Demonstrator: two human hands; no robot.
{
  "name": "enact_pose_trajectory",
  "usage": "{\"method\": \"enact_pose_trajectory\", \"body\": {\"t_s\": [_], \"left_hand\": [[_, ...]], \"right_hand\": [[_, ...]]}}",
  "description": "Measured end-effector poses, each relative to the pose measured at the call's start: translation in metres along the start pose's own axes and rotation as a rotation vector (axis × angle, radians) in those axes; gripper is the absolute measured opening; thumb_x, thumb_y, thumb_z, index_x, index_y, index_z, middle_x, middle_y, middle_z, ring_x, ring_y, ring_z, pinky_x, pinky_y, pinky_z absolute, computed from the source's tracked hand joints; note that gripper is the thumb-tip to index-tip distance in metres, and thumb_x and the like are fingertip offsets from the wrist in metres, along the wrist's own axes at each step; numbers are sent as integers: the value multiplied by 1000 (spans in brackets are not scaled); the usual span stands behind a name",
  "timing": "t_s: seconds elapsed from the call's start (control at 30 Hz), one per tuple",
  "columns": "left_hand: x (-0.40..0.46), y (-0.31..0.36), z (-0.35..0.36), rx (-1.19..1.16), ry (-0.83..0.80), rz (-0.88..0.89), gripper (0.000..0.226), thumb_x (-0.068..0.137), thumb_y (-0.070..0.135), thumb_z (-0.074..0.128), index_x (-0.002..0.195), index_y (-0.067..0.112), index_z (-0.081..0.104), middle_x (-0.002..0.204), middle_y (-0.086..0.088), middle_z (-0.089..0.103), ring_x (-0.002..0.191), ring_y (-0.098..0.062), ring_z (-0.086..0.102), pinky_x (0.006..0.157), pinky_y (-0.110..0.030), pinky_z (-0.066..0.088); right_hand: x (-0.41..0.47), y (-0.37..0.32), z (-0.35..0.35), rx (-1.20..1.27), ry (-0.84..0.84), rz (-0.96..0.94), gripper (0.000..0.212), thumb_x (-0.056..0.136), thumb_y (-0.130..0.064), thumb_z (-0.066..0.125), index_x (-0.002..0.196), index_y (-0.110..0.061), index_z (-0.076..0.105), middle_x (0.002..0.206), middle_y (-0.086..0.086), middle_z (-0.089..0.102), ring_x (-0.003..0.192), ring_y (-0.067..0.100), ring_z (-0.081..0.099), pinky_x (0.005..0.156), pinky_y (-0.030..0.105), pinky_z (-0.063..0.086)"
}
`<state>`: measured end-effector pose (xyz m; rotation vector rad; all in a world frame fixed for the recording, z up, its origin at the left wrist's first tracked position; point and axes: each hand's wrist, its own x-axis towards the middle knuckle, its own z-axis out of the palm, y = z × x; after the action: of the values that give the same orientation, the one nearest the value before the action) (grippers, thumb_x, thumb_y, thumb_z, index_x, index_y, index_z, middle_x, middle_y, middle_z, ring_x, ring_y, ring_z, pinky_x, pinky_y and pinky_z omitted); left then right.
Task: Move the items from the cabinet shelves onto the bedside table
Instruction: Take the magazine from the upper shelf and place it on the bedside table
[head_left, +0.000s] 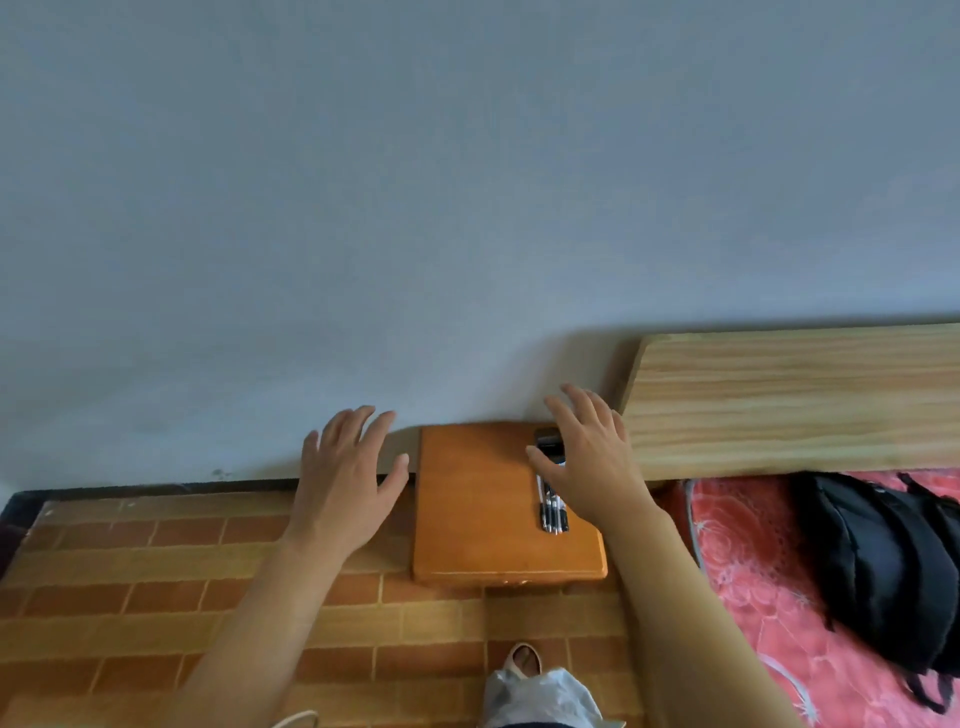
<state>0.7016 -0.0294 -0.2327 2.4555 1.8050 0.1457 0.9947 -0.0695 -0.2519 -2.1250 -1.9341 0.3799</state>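
A small orange-brown wooden bedside table stands against the grey wall, its top seen from above, with the pale wooden headboard of a bed just beside its right edge. On the right part of the tabletop lies a bundle of pens, black and white, laid side by side with their long axis running from the near edge toward the wall; about four or five show, though the exact count cannot be told because the far ends are hidden under the hand. Beyond them, close to the wall, a small dark device lies partly covered, and what it is cannot be told. The right hand hovers palm down over the pens and device with fingers spread and nearly straight, gripping nothing; whether it touches them cannot be told. The left hand hangs over the floor just left of the table's left edge, fingers spread wide and straight, holding nothing. The left and middle of the tabletop are bare wood. The brick-patterned floor spreads to the left and in front of the table. To the right, a black backpack lies on a red flowered bedcover. A sandalled foot shows at the bottom.
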Motion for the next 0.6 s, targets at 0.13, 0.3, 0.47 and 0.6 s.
{"method": "enact_pose_trajectory", "body": {"t_s": [0.13, 0.3, 0.47, 0.6], "left_hand": [[-44, -55, -24, 34, 44, -105, 55, 100, 51, 48, 148, 23, 47, 152, -3, 50, 143, -28, 44, 111, -57, 43], [-132, -146, -48, 18, 92, -268, 55, 100, 50, 52, 148, 23, 50, 150, -2, 53, 140, -25, 47, 111, -54, 44], [-249, -246, -78, 27, 145, -439, 57, 102, 51, 40, 151, 24, 45, 154, -1, 50, 145, -23, 41, 118, -50, 38], [-351, -316, -106, 68, 221, -584, 58, 98, 50, 36, 144, 20, 56, 143, -4, 61, 131, -26, 56, 106, -53, 46]], "right_hand": [[1, -73, 6, -10, -8, -115, 69, 100, -60, 48, 159, -31, 30, 170, -2, 20, 158, 25, 13, 129, 53, 17], [-23, -187, 28, -55, -52, -294, 66, 102, -55, 45, 160, -28, 31, 170, 0, 22, 158, 26, 13, 128, 50, 15], [-71, -316, 58, -63, -99, -493, 62, 101, -51, 48, 157, -25, 39, 167, 1, 31, 155, 24, 23, 126, 47, 21], [-107, -423, 89, -37, -117, -684, 57, 102, -49, 50, 152, -22, 47, 164, 2, 38, 150, 24, 32, 121, 46, 29]]}}
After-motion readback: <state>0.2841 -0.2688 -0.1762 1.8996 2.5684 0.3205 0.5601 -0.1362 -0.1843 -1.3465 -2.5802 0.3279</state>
